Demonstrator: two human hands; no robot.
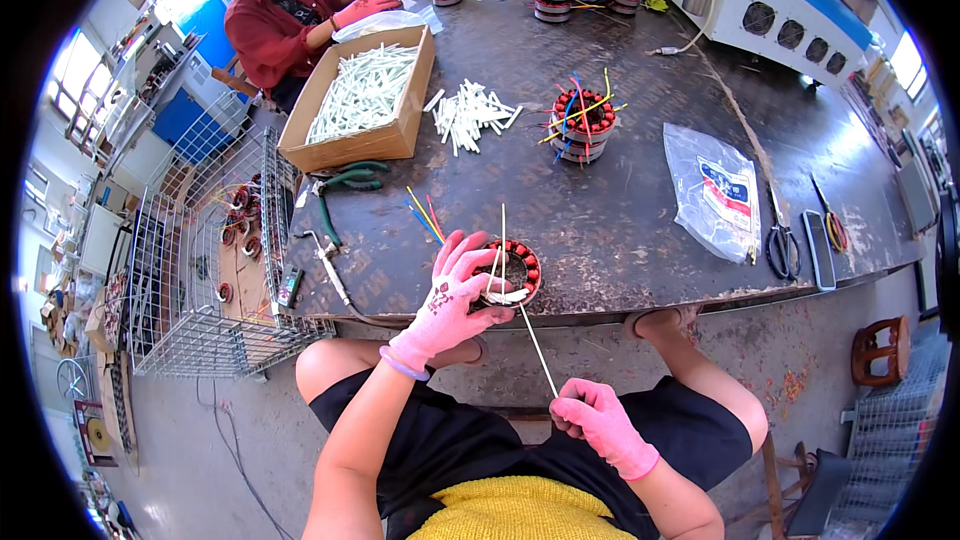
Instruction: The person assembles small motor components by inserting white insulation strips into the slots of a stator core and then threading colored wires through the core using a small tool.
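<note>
Near the table's front edge is a motor stator (531, 271), a ring of red windings with blue, yellow and red leads out to its left. My left hand (452, 290), in a pink glove, grips its left side, fingers over the rim and thumb at the near side. A white cord (540, 352) runs taut from the stator's near side down to my right hand (605, 424), also pink-gloved, which pinches its end above my lap. Another length of cord stands up from the ring beside my left fingers. White pieces lie at the ring's near rim, partly covered by the hand.
Beyond stand another stator (582, 122), a pile of white tubes (474, 117) and a cardboard box (365, 145). Pliers (350, 178) lie left; a plastic bag (708, 190), scissors (783, 248) and a phone (820, 252) lie right. A co-worker (285, 25) sits far left.
</note>
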